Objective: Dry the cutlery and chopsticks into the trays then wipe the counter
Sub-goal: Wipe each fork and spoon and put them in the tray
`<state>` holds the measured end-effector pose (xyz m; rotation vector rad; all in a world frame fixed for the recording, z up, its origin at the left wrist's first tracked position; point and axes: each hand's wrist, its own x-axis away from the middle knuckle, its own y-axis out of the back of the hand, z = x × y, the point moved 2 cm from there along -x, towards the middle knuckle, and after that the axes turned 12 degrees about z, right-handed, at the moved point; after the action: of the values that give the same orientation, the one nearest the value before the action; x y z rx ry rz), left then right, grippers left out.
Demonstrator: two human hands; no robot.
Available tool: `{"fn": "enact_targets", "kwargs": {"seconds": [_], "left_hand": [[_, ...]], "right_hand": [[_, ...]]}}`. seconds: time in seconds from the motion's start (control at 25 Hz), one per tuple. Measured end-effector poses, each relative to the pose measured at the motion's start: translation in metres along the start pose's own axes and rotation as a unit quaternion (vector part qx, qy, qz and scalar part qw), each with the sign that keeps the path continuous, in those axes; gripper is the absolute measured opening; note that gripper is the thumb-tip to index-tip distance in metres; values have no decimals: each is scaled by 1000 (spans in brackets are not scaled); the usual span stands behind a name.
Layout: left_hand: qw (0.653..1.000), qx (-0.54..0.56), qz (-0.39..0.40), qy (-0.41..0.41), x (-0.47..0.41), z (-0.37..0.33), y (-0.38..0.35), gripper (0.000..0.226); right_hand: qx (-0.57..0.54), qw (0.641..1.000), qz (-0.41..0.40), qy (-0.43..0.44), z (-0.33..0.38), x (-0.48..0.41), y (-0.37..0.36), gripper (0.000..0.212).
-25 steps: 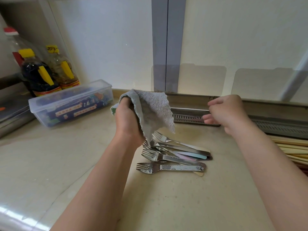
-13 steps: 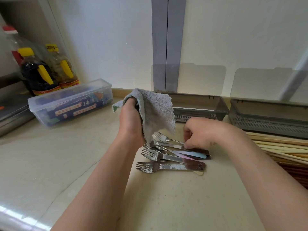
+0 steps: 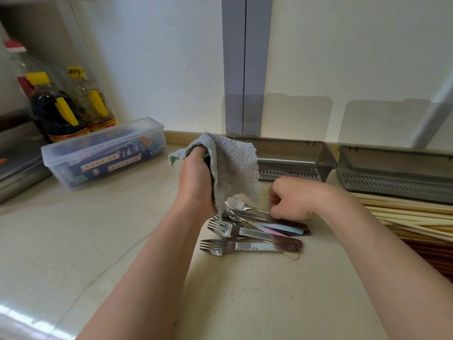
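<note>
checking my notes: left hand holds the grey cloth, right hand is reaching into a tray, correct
Not quite. The left hand holds the grey cloth, but the head view shows the right hand picking at the forks on the counter, not in a tray.

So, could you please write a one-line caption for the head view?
The left hand holds a grey cloth above the cutlery pile while the right hand grips the top fork.

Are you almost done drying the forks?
No, barely started. Done: nothing I can see in the trays. In hand: left hand holds the cloth, right hand rests on the wet forks. Left: the forks, the chopsticks, wiping the counter.
</note>
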<state>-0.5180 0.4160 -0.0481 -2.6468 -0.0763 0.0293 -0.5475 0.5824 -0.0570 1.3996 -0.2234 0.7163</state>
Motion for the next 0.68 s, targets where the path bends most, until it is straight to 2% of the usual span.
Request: {"fn": "enact_targets", "kwargs": {"seconds": [0.2,0.32,0.48,0.68], "left_hand": [[1000,-13,11,-8,-3,4,1,33],[1000,-15,13,-18,-4,6,2,32],[1000,-8,13,-10,-6,7,3,29],[1000,-5,12,-14,-10,8,7,34]], "right_hand": [[41,999,29,6,1,1,0,15],[33,999,12,25,-3,5,6,19],[-80,987,-115,74,-15,35,34,11],[-174,941,-255,136,-28,87,62,24]]}}
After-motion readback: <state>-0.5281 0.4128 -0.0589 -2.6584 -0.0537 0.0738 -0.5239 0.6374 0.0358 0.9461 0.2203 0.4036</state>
